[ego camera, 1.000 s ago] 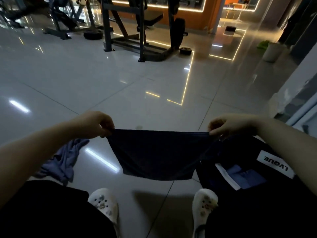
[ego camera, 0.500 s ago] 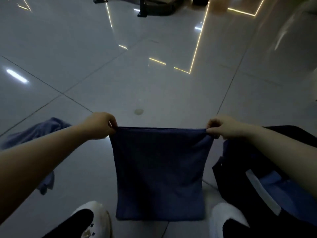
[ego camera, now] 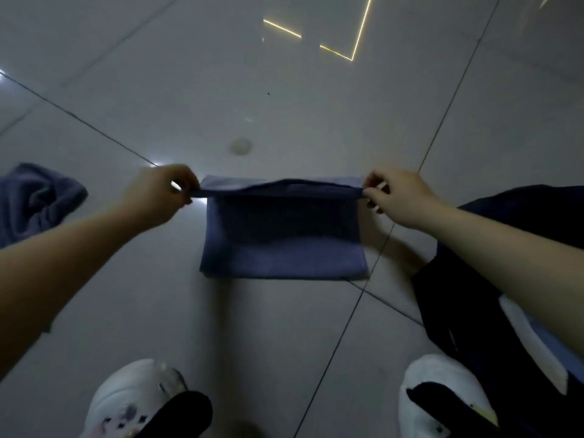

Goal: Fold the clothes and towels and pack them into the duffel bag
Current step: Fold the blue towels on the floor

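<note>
Towel [ego camera: 284, 248] lies part-folded on the floor [ego camera: 284, 105] between the hands; left hand [ego camera: 158, 192] pinches its raised edge's left corner, right hand [ego camera: 399, 197] the right corner; bag [ego camera: 521, 210] at right, crumpled cloth [ego camera: 34, 197] at left

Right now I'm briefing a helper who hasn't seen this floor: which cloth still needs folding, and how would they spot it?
Start from the pale tiled floor and go to the far left edge of the view, beyond the left hand. There lies the crumpled grey-blue cloth, bunched in a heap. Unlike the blue towel, flat and pinched at its corners, nobody touches it.
</note>
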A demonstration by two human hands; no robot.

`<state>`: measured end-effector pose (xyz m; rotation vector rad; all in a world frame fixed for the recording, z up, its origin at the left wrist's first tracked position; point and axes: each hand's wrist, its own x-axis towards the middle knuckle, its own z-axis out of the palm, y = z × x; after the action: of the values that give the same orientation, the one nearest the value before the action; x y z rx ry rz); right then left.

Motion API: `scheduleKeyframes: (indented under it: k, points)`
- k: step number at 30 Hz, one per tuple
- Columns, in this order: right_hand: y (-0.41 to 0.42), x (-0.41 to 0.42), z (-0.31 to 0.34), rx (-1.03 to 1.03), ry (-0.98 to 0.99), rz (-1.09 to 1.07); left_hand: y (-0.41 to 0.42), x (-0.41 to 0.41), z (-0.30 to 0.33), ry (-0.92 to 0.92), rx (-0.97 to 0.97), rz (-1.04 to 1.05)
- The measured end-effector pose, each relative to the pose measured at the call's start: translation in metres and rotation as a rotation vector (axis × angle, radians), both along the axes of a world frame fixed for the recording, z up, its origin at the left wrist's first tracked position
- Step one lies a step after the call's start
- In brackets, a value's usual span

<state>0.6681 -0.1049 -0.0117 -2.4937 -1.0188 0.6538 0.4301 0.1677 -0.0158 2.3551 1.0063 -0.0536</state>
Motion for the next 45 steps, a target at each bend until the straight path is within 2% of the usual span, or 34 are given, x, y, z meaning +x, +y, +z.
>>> scheduleKeyframes:
  k: [3, 6, 11, 18, 21, 25, 28, 35, 38, 40, 42, 45]
  points:
    - [-0.016, -0.026, -0.020, -0.029, -0.082, 0.108, -0.022, -0.022, -0.033, 0.068, -0.036, -0.004]
    - [-0.031, -0.050, -0.042, -0.016, -0.070, 0.157, -0.038, -0.043, -0.065, 0.077, -0.096, -0.029]
    - [-0.047, -0.070, -0.073, 0.000, -0.047, 0.146, -0.044, -0.058, -0.082, 0.096, -0.044, -0.065]
    - [-0.055, -0.070, -0.059, 0.250, -0.106, -0.032, -0.044, -0.063, -0.054, -0.165, 0.112, 0.025]
    - [-0.066, -0.081, -0.063, 0.254, -0.087, 0.000, -0.056, -0.079, -0.062, -0.150, 0.087, -0.058]
    - [-0.074, -0.092, -0.091, 0.052, 0.005, 0.009, -0.058, -0.088, -0.093, -0.069, 0.057, -0.172]
    - [-0.071, -0.093, -0.098, 0.014, 0.010, 0.034, -0.061, -0.085, -0.092, -0.048, 0.071, -0.242]
    - [-0.074, -0.092, -0.101, 0.013, -0.121, 0.202, -0.059, -0.084, -0.099, -0.047, 0.166, -0.371]
    - [-0.081, -0.088, -0.106, 0.010, -0.215, 0.300, -0.055, -0.083, -0.101, -0.139, 0.157, -0.423]
    - [-0.086, -0.086, -0.109, -0.009, -0.254, 0.357, -0.052, -0.085, -0.105, -0.185, 0.210, -0.537]
    - [-0.089, -0.084, -0.110, -0.019, -0.278, 0.403, -0.050, -0.087, -0.107, -0.174, 0.303, -0.624]
    - [-0.090, -0.084, -0.108, -0.007, -0.415, 0.500, -0.050, -0.088, -0.099, -0.058, 0.416, -0.698]
